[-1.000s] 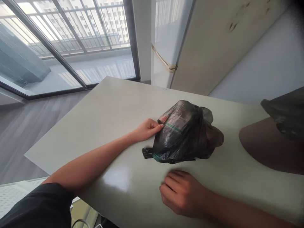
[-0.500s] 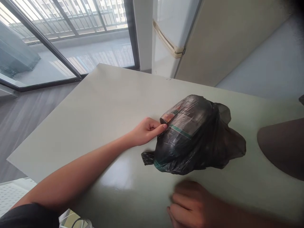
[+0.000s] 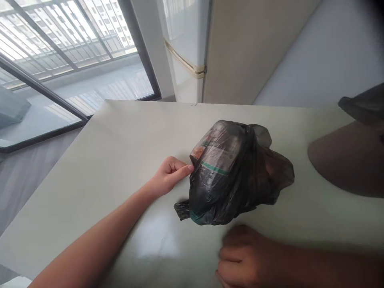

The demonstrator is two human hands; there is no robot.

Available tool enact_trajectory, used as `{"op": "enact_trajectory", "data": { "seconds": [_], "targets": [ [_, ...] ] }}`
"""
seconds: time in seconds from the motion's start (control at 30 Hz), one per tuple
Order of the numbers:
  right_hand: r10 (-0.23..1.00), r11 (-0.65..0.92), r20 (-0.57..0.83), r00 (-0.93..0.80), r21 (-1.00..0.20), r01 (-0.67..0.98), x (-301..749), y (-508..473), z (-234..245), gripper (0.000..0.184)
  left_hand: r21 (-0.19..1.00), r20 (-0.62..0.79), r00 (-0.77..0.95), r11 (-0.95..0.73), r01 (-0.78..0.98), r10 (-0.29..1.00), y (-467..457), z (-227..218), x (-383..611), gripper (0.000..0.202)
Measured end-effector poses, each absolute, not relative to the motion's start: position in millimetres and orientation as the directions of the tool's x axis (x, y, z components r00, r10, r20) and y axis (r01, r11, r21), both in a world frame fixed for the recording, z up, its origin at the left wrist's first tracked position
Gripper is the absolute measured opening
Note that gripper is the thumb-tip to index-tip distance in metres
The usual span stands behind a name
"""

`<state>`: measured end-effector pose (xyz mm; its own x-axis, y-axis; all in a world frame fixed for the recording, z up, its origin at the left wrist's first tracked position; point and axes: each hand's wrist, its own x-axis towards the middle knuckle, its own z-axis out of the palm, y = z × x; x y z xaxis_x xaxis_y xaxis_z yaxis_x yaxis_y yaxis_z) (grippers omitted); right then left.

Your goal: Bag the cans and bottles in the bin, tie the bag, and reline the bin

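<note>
A thin black plastic bag [image 3: 219, 188] lies on the pale table, and a printed package with a green stripe and an orange picture shows through it. The bag's loose, crumpled end spreads to the right, and a small twisted tail sticks out at its lower left. My left hand [image 3: 172, 172] pinches the bag's left edge between thumb and curled fingers. Just below the bag, my right hand [image 3: 243, 256] rests on the table as a loose fist, apart from the bag. Its palm is hidden, and nothing shows in its fingers.
The pale glossy table [image 3: 120, 148] fills the middle. On the right lies a dark, rounded, brim-like object [image 3: 348, 160] with a grey piece above it. A white fridge [image 3: 186, 52] and a glass sliding door [image 3: 81, 68] with a railing beyond stand behind the table.
The view has shifted, so the bag and my left hand appear further left and more of the dark object on the right shows. My left hand keeps its pinch; my right hand stays closed.
</note>
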<state>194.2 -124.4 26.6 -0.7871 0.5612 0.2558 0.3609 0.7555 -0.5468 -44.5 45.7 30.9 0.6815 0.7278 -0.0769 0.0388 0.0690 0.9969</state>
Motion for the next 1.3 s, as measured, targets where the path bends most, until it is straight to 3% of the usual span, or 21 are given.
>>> {"op": "enact_trajectory", "data": {
  "seconds": [0.13,0.23,0.3,0.5,0.6,0.7,0.77,0.87,0.9,1.0,1.07,1.17,1.23,1.3],
  "targets": [
    [0.571,0.728,0.243,-0.784,-0.590,0.348,194.8,-125.8,22.6,0.031,0.886,0.070,0.854,0.361,-0.291,0.515,45.7,31.6,-44.6,0.063],
    [0.570,0.710,0.197,-0.797,-0.607,0.357,196.6,-126.5,20.1,0.031,0.816,0.177,0.939,0.489,-0.308,0.295,46.7,34.5,-45.4,0.062],
    [0.555,0.715,0.180,-0.812,-0.603,0.355,197.7,-126.5,19.9,0.030,0.816,0.180,0.953,0.504,-0.283,0.245,47.7,35.0,-45.8,0.062],
    [0.576,0.727,0.238,-0.782,-0.587,0.357,198.2,-124.4,25.9,0.027,0.889,0.111,0.945,0.394,-0.234,0.309,47.6,29.1,-45.0,0.065],
    [0.650,0.725,0.354,-0.672,-0.552,0.411,197.3,-124.0,30.2,0.026,0.944,0.061,0.833,0.239,-0.227,0.550,42.9,29.2,-41.3,0.066],
    [0.643,0.764,0.485,-0.593,-0.455,0.457,196.1,-125.8,33.0,0.027,0.997,0.035,0.658,0.015,-0.070,0.752,37.1,33.2,-36.2,0.057],
    [0.614,0.789,0.490,-0.619,-0.390,0.474,195.5,-127.5,33.5,0.024,0.992,0.065,0.669,-0.120,0.036,0.741,33.4,36.5,-33.4,0.045],
    [0.646,0.763,0.446,-0.620,-0.351,0.543,195.4,-128.4,32.1,0.009,0.939,0.176,0.772,-0.340,0.056,0.611,26.3,39.9,-29.6,0.019],
    [0.665,0.746,0.444,-0.600,-0.360,0.561,195.5,-128.0,31.2,0.006,0.912,0.217,0.794,-0.407,0.042,0.568,23.0,40.4,-28.0,0.020],
    [0.675,0.737,0.445,-0.588,-0.409,0.537,195.9,-126.6,28.0,0.007,0.845,0.258,0.829,-0.532,0.055,0.496,10.7,41.3,-22.5,0.049],
    [0.647,0.762,0.440,-0.623,-0.409,0.503,196.0,-127.1,26.2,0.009,0.826,0.218,0.839,-0.552,0.113,0.498,3.7,42.2,-19.1,0.052],
    [0.632,0.775,0.442,-0.637,-0.361,0.519,196.2,-130.5,25.7,0.005,0.857,0.197,0.840,-0.505,0.103,0.505,1.9,43.5,-17.5,0.024],
    [0.650,0.756,0.476,-0.593,-0.320,0.571,196.3,-132.7,27.4,0.005,0.918,0.207,0.828,-0.397,0.020,0.520,6.3,42.7,-19.3,0.013],
    [0.669,0.723,0.522,-0.529,-0.291,0.627,196.6,-133.4,30.2,0.006,0.969,0.191,0.811,-0.237,-0.067,0.552,11.5,40.1,-22.9,0.020]
  ]
}}
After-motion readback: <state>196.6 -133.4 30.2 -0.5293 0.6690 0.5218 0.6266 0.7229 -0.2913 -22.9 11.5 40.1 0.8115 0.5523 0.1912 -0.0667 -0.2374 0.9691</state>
